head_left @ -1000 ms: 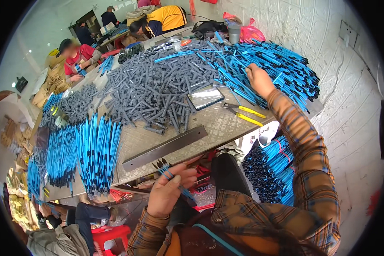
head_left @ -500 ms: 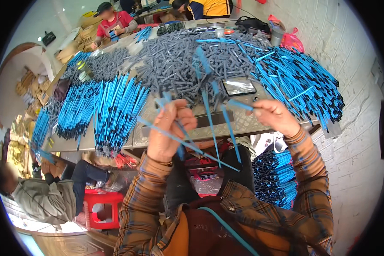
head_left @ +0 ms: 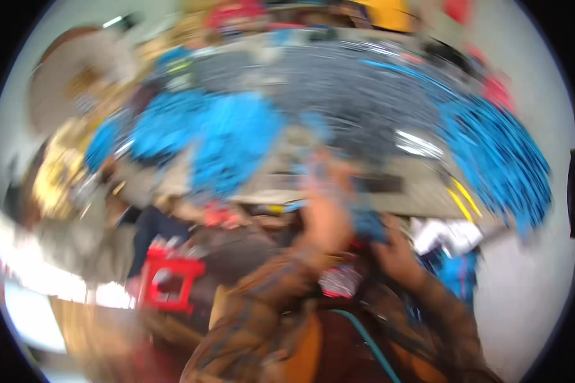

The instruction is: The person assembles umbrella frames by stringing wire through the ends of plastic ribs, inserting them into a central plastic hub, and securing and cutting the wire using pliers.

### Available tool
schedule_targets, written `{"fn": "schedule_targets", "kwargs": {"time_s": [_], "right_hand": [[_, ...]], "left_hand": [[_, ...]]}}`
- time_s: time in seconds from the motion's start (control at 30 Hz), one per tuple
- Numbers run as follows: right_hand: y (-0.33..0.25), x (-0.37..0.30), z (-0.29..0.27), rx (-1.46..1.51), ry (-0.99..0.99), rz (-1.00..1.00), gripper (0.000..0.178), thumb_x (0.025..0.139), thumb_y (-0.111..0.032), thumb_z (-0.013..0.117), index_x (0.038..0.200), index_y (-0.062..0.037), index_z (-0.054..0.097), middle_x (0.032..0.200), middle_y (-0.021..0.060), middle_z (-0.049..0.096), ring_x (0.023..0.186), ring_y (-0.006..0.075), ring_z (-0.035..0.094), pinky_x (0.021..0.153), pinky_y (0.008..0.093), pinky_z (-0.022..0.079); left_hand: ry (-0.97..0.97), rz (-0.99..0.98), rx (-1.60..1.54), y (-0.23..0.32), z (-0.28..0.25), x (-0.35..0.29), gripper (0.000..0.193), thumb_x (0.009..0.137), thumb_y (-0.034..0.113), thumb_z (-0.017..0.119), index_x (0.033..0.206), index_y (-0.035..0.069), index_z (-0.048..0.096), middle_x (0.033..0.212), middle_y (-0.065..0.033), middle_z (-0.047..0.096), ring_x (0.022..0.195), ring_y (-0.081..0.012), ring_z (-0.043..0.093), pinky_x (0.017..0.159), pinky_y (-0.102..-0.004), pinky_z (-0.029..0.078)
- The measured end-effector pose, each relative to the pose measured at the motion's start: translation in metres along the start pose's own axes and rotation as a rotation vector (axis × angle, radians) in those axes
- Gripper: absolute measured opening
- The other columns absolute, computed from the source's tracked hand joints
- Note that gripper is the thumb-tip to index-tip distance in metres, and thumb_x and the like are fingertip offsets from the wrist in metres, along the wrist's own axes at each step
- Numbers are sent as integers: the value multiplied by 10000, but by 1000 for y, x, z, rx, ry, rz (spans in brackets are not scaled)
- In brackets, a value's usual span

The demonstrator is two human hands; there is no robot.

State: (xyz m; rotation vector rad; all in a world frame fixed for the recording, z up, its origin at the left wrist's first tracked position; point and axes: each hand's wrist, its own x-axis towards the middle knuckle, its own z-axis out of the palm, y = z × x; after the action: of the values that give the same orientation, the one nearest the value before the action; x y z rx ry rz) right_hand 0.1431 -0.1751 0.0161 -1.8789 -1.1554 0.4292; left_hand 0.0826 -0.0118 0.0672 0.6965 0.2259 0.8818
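Note:
Strong motion blur smears the whole view. My left hand (head_left: 329,207) is raised at the table's near edge, closed around slim blue strips (head_left: 316,124) whose ends show above the fingers. Lower and to the right, my right hand (head_left: 399,252) is close to it, its fingers too smeared to read. Between the two hands is a dark blue blur (head_left: 367,222), probably more strips, though I cannot tell which hand has it. Beyond them spreads a heap of short grey pieces (head_left: 345,83). Bundled blue strips (head_left: 236,137) lie left of my hands.
Another large pile of blue strips (head_left: 501,156) covers the table's right end. A flat shiny rectangle (head_left: 418,144) lies beside the grey heap, with a yellow-handled tool (head_left: 463,199) nearer me. A red stool (head_left: 166,277) stands at lower left. People are across the table.
My view has swung, so the table appears shifted and blurred. My hands, apart before with separate blue strips, are now close together, the right one lower. The yellow-handled tool has come into sight.

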Motion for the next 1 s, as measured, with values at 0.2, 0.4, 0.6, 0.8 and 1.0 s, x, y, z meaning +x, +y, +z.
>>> {"fn": "schedule_targets", "kwargs": {"time_s": [0.2,0.4,0.6,0.8,1.0], "right_hand": [[66,-44,-42,-132,304,-19,520,837,-62,377,1353,-27,329,774,59,538,505,87,404,458,233,345],[11,-33,-40,-91,94,25,527,838,-79,388,1357,-16,315,811,82,559,554,100,458,497,230,371],[19,7,-113,-186,-30,102,467,886,-135,427,1320,21,350,1150,200,534,872,185,536,744,292,435],[179,52,-270,-1080,310,360,441,916,-219,426,1267,46,401,1300,243,421,1208,339,410,989,355,328],[192,51,-254,-1121,246,582,386,914,-263,433,1119,56,507,1081,258,558,1016,373,535,871,403,415]], "left_hand": [[12,59,61,-11,17,1,254,915,202,505,1151,135,441,687,26,478,559,-52,427,496,-190,334],[-79,147,1,5,21,-9,181,920,197,504,1080,122,463,627,39,436,540,-31,400,469,-185,307],[-103,71,-30,11,9,-10,135,918,192,510,1025,117,474,627,49,438,531,-25,405,450,-187,306],[-288,-35,-13,14,-1,-26,140,920,218,515,1001,109,484,675,43,485,521,-12,418,448,-185,318],[-143,-209,1,20,-3,-46,162,928,245,502,995,98,507,664,61,436,538,-6,374,469,-187,314]]}}
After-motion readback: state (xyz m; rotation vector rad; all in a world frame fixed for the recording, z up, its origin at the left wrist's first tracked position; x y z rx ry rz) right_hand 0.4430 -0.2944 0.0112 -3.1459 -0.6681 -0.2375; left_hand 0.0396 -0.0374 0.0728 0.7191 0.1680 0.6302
